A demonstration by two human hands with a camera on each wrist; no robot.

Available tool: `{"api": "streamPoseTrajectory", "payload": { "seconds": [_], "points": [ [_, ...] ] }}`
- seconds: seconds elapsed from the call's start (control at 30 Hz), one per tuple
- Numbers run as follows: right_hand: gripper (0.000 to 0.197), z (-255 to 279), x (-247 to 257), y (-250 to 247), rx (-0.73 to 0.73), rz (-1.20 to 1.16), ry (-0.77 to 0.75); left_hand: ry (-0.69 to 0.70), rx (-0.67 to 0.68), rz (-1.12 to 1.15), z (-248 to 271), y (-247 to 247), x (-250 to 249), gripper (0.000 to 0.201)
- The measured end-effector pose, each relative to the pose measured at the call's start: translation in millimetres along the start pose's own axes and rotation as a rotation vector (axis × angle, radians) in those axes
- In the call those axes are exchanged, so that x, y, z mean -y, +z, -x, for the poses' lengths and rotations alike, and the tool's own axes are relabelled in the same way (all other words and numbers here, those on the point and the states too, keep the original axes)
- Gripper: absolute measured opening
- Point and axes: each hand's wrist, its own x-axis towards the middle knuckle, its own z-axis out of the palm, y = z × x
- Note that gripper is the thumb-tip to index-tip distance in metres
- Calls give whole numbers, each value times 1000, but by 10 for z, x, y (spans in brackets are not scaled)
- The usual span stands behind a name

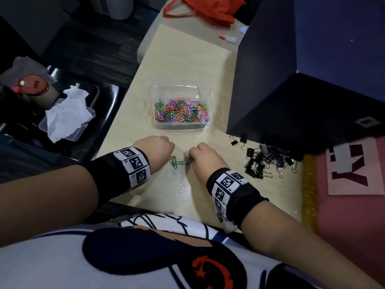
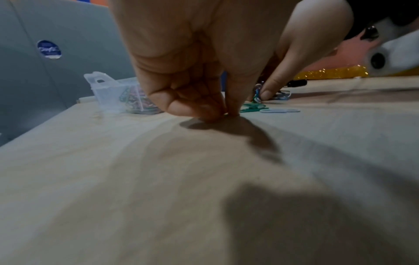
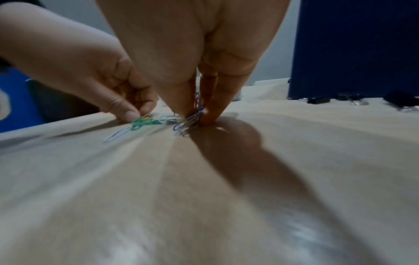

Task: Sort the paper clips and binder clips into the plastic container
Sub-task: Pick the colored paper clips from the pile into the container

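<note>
A clear plastic container (image 1: 158,90) holds several coloured paper clips (image 1: 181,110) at mid-table. A few loose paper clips (image 1: 174,163), green, white and orange, lie between my hands near the front edge. My left hand (image 1: 169,155) has its fingers curled, fingertips together on the table at the green clips (image 2: 251,107); the left hand (image 2: 223,113) seems to pinch one. My right hand (image 3: 198,116) pinches a small bunch of blue and white clips (image 3: 183,128) against the table. A pile of black binder clips (image 1: 264,161) lies to the right of my right hand (image 1: 191,160).
A tall dark blue box (image 1: 291,80) stands at the right, close behind the binder clips. Pink card (image 1: 354,170) and a gold strip lie far right. A red bag (image 1: 208,7) and small bottle (image 1: 229,39) are far back. The table's left edge drops to a black tray with tissue (image 1: 66,113).
</note>
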Motion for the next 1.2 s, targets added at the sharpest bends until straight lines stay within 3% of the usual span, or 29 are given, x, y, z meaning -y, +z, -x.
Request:
{"api": "streamPoseTrajectory", "payload": {
  "seconds": [0.23, 0.33, 0.47, 0.53, 0.63, 0.77, 0.93, 1.0, 1.1, 1.2],
  "points": [
    [24, -138, -117, -298, -96, -208, 195, -11, -15, 82, 45, -58, 35, 17],
    [17, -200, -45, -550, -160, -301, 190, -7, -143, 185, 68, -246, 83, 16],
    [14, -312, 98, -813, -376, -389, 157, -32, -367, 317, 15, -579, 180, 14],
    [20, -355, 152, -882, -440, -478, 150, -72, -459, 350, -37, -705, 233, 16],
    [37, -348, 150, -899, -390, -479, 143, -105, -514, 381, -86, -749, 283, 24],
    [33, -225, -12, -735, -354, -380, 213, -44, -365, 303, -49, -526, 225, 22],
    [41, -117, -89, -296, 75, -128, 355, -13, -21, 138, 27, -160, 3, 44],
    [48, -62, -24, -168, 70, -114, 245, -8, 27, 64, 14, -98, -53, 45],
    [46, -42, 75, -56, 26, -41, -4, -5, 19, 34, -39, -97, -55, 26],
    [40, -83, 84, -1, 10, 68, -121, 4, -5, -32, -60, -90, -28, 19]
  ]
}}
